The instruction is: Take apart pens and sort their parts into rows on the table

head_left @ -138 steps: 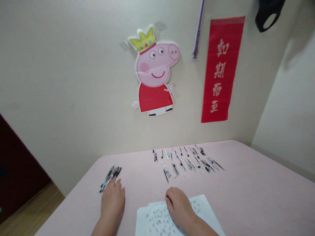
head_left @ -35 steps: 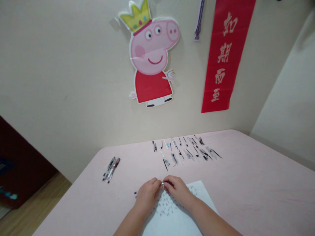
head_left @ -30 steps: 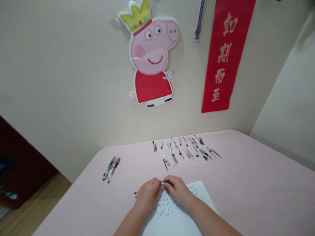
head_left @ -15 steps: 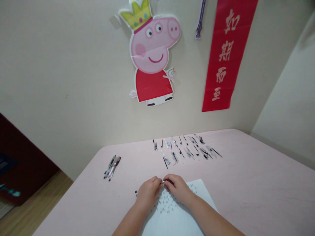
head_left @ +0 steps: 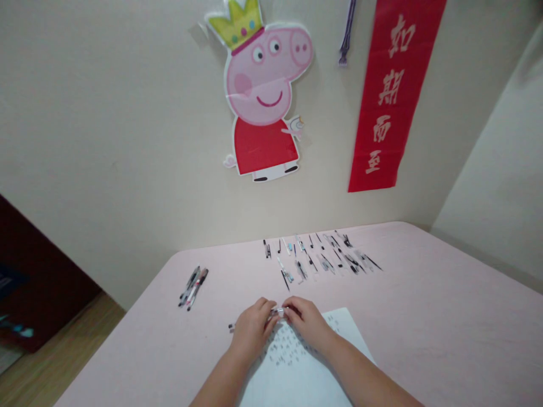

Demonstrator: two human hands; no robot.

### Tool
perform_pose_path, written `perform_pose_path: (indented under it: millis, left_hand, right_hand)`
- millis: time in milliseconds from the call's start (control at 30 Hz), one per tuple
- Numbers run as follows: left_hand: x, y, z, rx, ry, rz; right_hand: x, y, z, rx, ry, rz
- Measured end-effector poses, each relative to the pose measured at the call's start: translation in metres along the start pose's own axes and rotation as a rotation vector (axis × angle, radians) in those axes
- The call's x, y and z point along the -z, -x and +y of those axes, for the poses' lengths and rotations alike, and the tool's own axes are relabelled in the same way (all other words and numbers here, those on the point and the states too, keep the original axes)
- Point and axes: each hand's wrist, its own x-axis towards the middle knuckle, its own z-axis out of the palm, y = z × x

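Observation:
My left hand [head_left: 253, 329] and my right hand [head_left: 309, 323] meet over the upper part of a white sheet of paper [head_left: 303, 390] covered with small dark marks. Between their fingertips runs a slim, pale pen [head_left: 279, 310], with the fingers of both hands closed on it. My fingers cover most of its length. Dark pen ends [head_left: 231, 327] poke out to the left of my left hand; whether they belong to the held pen or to others lying behind the hand I cannot tell.
Two rows of pen parts [head_left: 311, 261], with refills, caps and clear barrels, lie toward the back of the pink-covered table [head_left: 424, 316]. A small bunch of pens [head_left: 193, 288] rests at left. Behind stands a wall with a pig cutout [head_left: 266, 102] and a red banner [head_left: 394, 96].
The fingertips have drawn slightly apart, so more of the pen shows between them. My left hand has shifted a little left and up, and the dark ends beside it stick out further.

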Motion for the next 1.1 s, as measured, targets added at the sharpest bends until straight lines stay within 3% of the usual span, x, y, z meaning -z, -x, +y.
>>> perform_pose_path:
  millis: [200, 533, 900, 1100]
  left_hand:
    - [0.008, 0.002, -0.003, 0.112, -0.083, -0.05]
    - [0.013, 0.006, -0.002, 0.076, -0.108, -0.127]
    - [0.012, 0.009, 0.004, -0.047, 0.0, -0.229]
    - [0.009, 0.006, 0.003, -0.066, -0.008, -0.251]
  right_hand:
    - [0.002, 0.001, 0.001, -0.053, 0.176, 0.151]
    - [0.0, 0.002, -0.014, -0.069, 0.727, -0.026]
    - [0.024, 0.015, -0.008, -0.113, 0.78, -0.11]
    - [0.029, -0.005, -0.017, -0.046, 0.656, -0.08]
